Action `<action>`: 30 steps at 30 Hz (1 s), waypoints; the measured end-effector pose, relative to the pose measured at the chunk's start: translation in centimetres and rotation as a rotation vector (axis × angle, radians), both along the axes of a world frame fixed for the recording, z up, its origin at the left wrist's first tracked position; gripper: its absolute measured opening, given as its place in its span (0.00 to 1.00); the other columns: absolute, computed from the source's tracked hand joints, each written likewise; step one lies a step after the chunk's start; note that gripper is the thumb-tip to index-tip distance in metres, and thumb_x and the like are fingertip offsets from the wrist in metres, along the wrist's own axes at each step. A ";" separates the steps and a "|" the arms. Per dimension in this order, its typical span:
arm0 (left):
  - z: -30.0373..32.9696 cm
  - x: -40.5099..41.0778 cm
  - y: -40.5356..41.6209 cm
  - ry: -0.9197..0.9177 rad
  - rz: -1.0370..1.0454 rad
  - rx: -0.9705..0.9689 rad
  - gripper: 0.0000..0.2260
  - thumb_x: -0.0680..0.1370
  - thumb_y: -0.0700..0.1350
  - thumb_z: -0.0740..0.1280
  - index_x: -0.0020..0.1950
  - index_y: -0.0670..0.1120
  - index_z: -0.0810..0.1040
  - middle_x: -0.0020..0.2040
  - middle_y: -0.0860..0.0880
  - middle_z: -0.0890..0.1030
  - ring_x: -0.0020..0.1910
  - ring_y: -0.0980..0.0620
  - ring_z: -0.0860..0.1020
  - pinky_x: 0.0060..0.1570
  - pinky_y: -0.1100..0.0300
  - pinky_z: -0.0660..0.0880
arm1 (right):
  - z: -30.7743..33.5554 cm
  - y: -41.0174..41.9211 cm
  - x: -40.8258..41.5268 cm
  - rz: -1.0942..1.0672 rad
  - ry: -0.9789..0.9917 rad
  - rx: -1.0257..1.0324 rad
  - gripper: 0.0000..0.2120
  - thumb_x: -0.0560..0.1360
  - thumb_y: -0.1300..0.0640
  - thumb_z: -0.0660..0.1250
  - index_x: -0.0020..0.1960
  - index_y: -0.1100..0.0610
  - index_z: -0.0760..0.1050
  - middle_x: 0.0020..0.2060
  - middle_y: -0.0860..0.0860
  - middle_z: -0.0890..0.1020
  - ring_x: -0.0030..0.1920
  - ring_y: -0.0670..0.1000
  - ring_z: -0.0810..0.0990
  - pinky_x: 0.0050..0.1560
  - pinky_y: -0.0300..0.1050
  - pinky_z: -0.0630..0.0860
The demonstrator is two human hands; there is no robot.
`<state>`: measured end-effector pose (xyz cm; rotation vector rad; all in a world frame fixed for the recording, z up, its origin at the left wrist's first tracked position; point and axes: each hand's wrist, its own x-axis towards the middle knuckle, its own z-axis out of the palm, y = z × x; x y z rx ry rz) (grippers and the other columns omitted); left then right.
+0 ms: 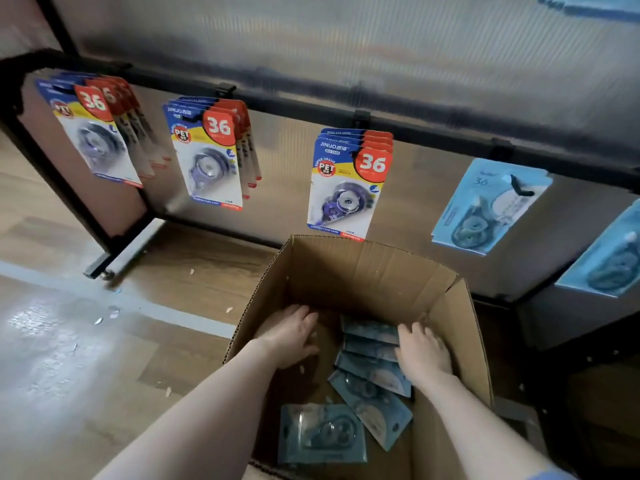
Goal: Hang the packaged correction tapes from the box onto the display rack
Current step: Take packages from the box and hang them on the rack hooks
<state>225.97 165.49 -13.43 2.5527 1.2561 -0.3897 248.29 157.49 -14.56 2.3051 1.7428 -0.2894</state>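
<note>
Both hands are down inside the open cardboard box (450, 327) on the floor; the left hand (291, 336) sits at about ten o'clock within it, fingers spread and relaxed, holding nothing that I can see; the right hand (424, 351) lies at about two o'clock, fingers extended over the far end of the overlapping row of blue packaged correction tapes (372, 370) — whether it has yet pinched one I cannot tell. A further loose pack (322, 433) lies flat at six o'clock on the box bottom. By appearance each pack is a thin pale-blue card with a clear blister holding the dispenser; judged light, fairly stiff across the card, glossy and likely to slide against its neighbours; the blister looks liable to dent if squeezed. Best taken by the card edge near the hang hole at the top, thumb on one face and fingers on the other, so the hole stays free for the hook. On the display rack (381, 102) beyond, at twelve o'clock, hang the red-and-blue packs (346, 183); at two o'clock one blue pack (485, 209) hangs on a black hook (519, 188) — the likely destination.
</note>
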 end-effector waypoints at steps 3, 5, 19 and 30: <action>-1.1 0.9 -0.5 0.120 -0.125 -0.065 0.28 0.77 0.56 0.64 0.73 0.46 0.61 0.70 0.45 0.65 0.68 0.44 0.64 0.63 0.52 0.65 | -1.3 -0.3 0.3 -0.040 0.012 -0.051 0.15 0.80 0.57 0.53 0.67 0.55 0.63 0.63 0.55 0.70 0.63 0.56 0.69 0.58 0.47 0.68; -2.1 1.1 -0.7 0.178 -0.167 -0.123 0.28 0.76 0.55 0.65 0.71 0.45 0.62 0.68 0.44 0.66 0.65 0.43 0.66 0.59 0.51 0.67 | -2.0 -0.4 0.6 -0.072 0.018 -0.063 0.17 0.80 0.58 0.53 0.68 0.56 0.62 0.64 0.56 0.70 0.63 0.56 0.69 0.59 0.47 0.68; -9.8 0.0 -3.8 0.394 0.063 -0.544 0.26 0.68 0.50 0.75 0.63 0.45 0.71 0.64 0.45 0.73 0.62 0.44 0.73 0.57 0.53 0.72 | -4.8 0.2 0.5 -0.220 0.092 -0.053 0.24 0.78 0.62 0.55 0.73 0.60 0.54 0.66 0.59 0.67 0.63 0.56 0.70 0.59 0.46 0.70; -10.3 -0.5 -2.4 0.206 0.354 -0.845 0.27 0.73 0.42 0.71 0.70 0.48 0.66 0.68 0.47 0.70 0.65 0.48 0.70 0.61 0.57 0.70 | -6.6 1.9 1.8 -0.520 0.484 0.060 0.12 0.80 0.57 0.51 0.50 0.59 0.72 0.54 0.60 0.77 0.48 0.58 0.74 0.44 0.47 0.69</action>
